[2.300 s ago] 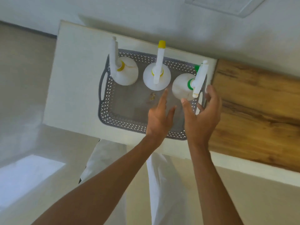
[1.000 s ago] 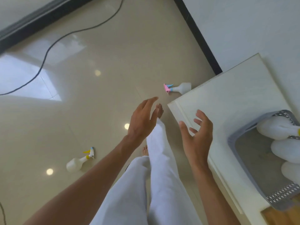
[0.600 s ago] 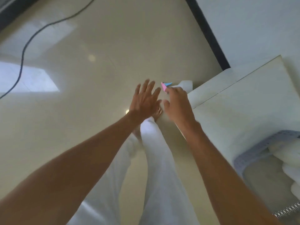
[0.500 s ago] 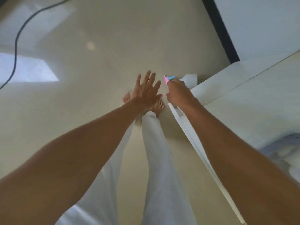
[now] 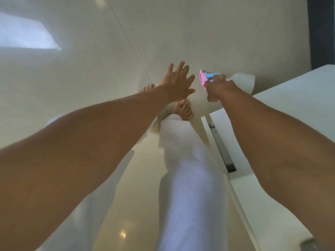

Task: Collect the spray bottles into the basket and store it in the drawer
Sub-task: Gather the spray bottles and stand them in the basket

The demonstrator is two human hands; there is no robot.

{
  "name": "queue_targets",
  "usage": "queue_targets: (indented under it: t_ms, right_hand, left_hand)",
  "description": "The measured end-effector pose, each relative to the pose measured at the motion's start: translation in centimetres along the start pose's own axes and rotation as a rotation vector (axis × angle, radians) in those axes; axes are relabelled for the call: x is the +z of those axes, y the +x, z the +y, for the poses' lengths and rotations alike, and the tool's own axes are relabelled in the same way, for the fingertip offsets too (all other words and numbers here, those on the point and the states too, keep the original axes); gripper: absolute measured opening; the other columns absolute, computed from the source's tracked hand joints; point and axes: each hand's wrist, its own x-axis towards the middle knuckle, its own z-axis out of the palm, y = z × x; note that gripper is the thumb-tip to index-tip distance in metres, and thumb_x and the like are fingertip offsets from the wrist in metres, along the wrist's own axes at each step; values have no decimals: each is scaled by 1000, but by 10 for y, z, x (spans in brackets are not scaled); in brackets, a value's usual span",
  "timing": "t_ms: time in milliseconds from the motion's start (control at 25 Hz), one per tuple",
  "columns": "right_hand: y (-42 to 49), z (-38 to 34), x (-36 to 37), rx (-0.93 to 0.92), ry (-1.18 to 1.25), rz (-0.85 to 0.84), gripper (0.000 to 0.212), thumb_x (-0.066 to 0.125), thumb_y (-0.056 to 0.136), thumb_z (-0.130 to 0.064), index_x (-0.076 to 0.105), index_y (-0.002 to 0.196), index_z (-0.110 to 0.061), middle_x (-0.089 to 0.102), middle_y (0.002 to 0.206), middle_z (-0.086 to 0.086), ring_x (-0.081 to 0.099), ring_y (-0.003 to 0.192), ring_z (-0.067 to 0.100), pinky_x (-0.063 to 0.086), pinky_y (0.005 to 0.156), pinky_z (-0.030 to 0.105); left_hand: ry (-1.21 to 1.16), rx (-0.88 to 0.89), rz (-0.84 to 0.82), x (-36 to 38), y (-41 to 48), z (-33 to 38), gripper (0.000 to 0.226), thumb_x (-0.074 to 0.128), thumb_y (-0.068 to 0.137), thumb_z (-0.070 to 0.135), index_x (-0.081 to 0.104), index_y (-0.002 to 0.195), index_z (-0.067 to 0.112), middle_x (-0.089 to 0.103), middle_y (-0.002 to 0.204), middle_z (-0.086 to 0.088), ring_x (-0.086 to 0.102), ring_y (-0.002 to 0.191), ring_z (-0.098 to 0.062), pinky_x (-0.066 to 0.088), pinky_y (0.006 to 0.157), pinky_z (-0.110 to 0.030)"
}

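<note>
A white spray bottle (image 5: pixel 242 80) with a pink and blue trigger head lies on its side on the cream floor tiles, close to the white cabinet's corner. My right hand (image 5: pixel 220 88) reaches down onto its neck, fingers curled around it just behind the pink head. My left hand (image 5: pixel 176 82) hovers beside it to the left, fingers spread, holding nothing. A grey blur at the bottom right corner could be the basket; I cannot make it out.
The white cabinet (image 5: pixel 293 98) fills the right side, with a dark slot in its front edge (image 5: pixel 222 147). My bare feet (image 5: pixel 183 109) and white trouser legs stand just left of it. Glossy floor (image 5: pixel 90 69) stretches away to the left.
I turned from the basket on the cabinet top down to the floor. Both arms stretched down, and my right hand closed on the neck of the pink-headed bottle.
</note>
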Motion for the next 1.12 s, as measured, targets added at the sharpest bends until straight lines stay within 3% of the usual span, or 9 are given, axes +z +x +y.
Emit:
queue_targets:
  t_ms: [120,320,480,560,680,760,920,1040,1120]
  right_hand:
    - [29,6,7,11,-179,-23,94,60,92,-4,-1,159,-29,22,156,27,17,146,47,22,119,66]
    - [46,22,18,23,-296,-83,76,57,97,-11,18,158,-35,24,157,17,21,147,36,18,123,61]
    - [36,24,16,-148,-144,219,44,52,100,-8,51,142,-22,42,146,17,43,135,35,41,110,53]
    - [26,15,9,-225,-25,434,27,57,98,-5,59,123,-14,50,127,21,57,112,38,55,90,51]
    - [-6,-9,-5,-233,174,623,16,55,99,-3,54,114,-7,52,118,24,59,95,37,59,78,48]
    - [-35,-25,-18,-223,333,752,12,51,99,-1,55,110,-6,54,118,22,58,96,35,59,79,45]
    - [-115,-52,-49,-180,750,983,16,55,97,-2,55,114,-1,58,115,21,61,98,31,52,83,32]
    - [-188,-56,-67,-155,1039,1150,25,61,94,-6,49,112,4,59,108,19,58,89,22,49,77,25]
    - [-235,-53,-70,-156,1172,1263,31,64,93,-7,42,114,1,57,112,21,63,93,24,59,83,30]
  left_hand:
    - [16,10,-20,17,26,-9,62,28,103,54,25,155,20,11,165,-16,3,154,-34,10,124,-55]
    - [-10,-3,-20,22,51,-19,60,29,104,53,30,153,18,20,162,-18,6,154,-35,14,123,-55]
    - [60,0,-29,1,49,-18,52,35,104,48,43,144,16,42,149,-15,32,144,-34,25,117,-49]
    - [46,-22,-24,-8,34,-18,42,39,103,43,57,130,15,59,126,-11,54,119,-30,38,101,-42]
    - [-141,-130,-19,-12,-4,-22,37,48,99,45,64,112,15,62,96,-5,54,83,-24,37,73,-34]
    - [-381,-214,-34,-14,-32,-28,47,55,91,55,61,119,17,65,111,-5,58,91,-24,41,73,-34]
    - [-761,-228,75,-26,-95,-25,89,68,72,67,37,146,30,50,146,2,50,132,-25,45,106,-46]
    - [-1060,-125,317,-46,-139,-8,96,82,66,55,38,147,31,54,143,6,52,129,-17,46,107,-44]
    - [-1159,-12,412,-64,-166,3,96,85,63,53,40,144,30,58,138,9,56,125,-14,49,105,-38]
